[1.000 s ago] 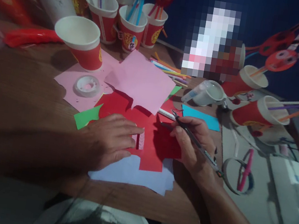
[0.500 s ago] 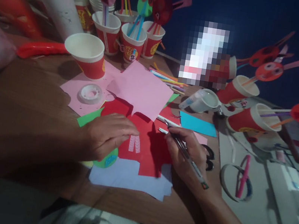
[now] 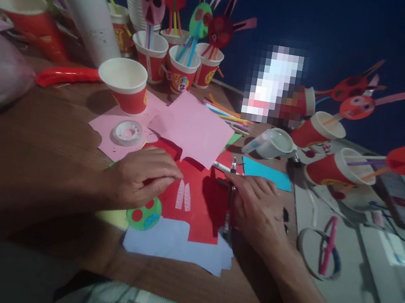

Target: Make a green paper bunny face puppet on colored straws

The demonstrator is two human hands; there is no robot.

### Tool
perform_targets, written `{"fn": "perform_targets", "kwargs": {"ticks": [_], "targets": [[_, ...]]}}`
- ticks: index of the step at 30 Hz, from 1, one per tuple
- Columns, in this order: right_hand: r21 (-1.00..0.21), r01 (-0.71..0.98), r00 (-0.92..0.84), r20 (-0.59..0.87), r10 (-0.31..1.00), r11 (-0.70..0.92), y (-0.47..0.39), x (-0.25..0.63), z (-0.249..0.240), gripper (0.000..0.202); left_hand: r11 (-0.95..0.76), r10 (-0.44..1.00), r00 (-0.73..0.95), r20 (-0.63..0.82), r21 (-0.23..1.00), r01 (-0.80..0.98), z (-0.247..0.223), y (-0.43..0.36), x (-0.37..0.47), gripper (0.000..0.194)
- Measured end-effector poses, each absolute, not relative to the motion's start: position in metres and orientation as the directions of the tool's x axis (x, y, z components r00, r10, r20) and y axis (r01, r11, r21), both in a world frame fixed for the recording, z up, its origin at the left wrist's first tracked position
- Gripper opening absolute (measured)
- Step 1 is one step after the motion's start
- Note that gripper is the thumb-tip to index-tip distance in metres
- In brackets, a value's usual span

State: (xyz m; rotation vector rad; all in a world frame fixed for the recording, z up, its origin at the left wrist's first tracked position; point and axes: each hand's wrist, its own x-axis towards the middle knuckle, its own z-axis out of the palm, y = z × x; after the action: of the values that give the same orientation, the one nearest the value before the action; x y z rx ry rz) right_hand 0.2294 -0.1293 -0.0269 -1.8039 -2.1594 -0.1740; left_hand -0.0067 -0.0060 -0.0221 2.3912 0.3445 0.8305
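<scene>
My left hand (image 3: pixel 147 176) is closed, with fingers together. Its fingertips are just above two narrow pink paper strips (image 3: pixel 183 197) marked with wavy lines, and whether they touch them I cannot tell. The strips lie side by side on red paper (image 3: pixel 203 208). Beside the left wrist is a green paper disc (image 3: pixel 143 214) with red spots and a blue patch. My right hand (image 3: pixel 258 201) has a pen (image 3: pixel 229 204) at its fingertips, pointing almost straight up and down in view. Part of the pen is behind the fingers.
Pink paper (image 3: pixel 194 129), a tape roll (image 3: pixel 127 132) and a paper cup (image 3: pixel 123 82) lie beyond the hands. Pale blue paper (image 3: pixel 157 241) is nearer me. Cups with paper rabbit heads (image 3: pixel 200 20) stand behind. Blue card (image 3: pixel 266 174) lies near a white mug (image 3: pixel 278 145).
My right hand has turned palm down, and the pen has swung from slanting to nearly upright in view. My left hand has drawn back slightly, uncovering the strips' tops and more of the green disc.
</scene>
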Motion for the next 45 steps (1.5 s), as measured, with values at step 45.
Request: {"fn": "perform_targets", "kwargs": {"ticks": [45], "targets": [[-0.246, 0.958, -0.075, 0.282, 0.957, 0.147, -0.129, 0.214, -0.028, 0.016, 0.287, 0.857, 0.494, -0.148, 0.933, -0.217, -0.002, -0.003, 0.014, 0.008]]}}
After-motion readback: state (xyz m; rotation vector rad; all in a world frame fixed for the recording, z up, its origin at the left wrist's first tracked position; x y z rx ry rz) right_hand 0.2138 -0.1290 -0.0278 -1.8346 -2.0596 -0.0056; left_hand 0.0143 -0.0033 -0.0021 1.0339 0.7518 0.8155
